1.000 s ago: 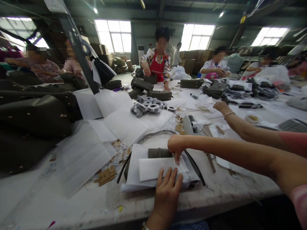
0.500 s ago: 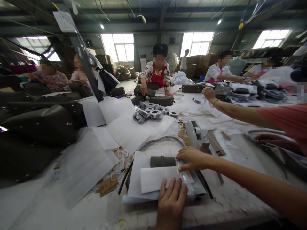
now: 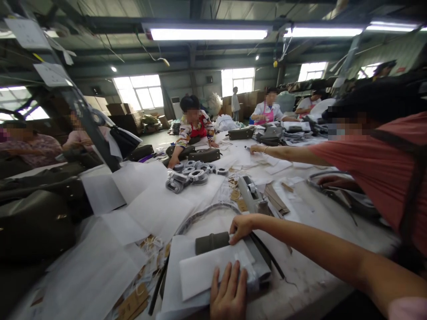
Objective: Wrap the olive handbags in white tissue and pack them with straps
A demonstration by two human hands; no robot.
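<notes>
My left hand (image 3: 229,291) lies with fingers stretched over the lower right part of a white folded sheet (image 3: 196,272), pressing on it and on clear plastic film. At the sheet's upper right corner, the fingers of my right hand (image 3: 241,227) are bent together beside a dark olive rolled piece (image 3: 211,242). What they pinch is too small to make out. Under these lies a larger white sheet (image 3: 171,284) on a flat dark bag, partly covered. A wrapped grey handle (image 3: 203,212) arches behind it.
A tape dispenser (image 3: 251,194) stands beyond my right hand. Wrapped grey strap rolls (image 3: 197,176) lie farther back. Brown tags (image 3: 133,302) and loose white sheets (image 3: 96,262) spread leftward, near dark bags (image 3: 43,222). A co-worker in a red shirt (image 3: 363,164) reaches in from the right.
The view has swung right and upward. My right hand's fingers, spread over the plastic before, are now drawn together by the olive piece. The co-worker opposite reaches to the strap rolls.
</notes>
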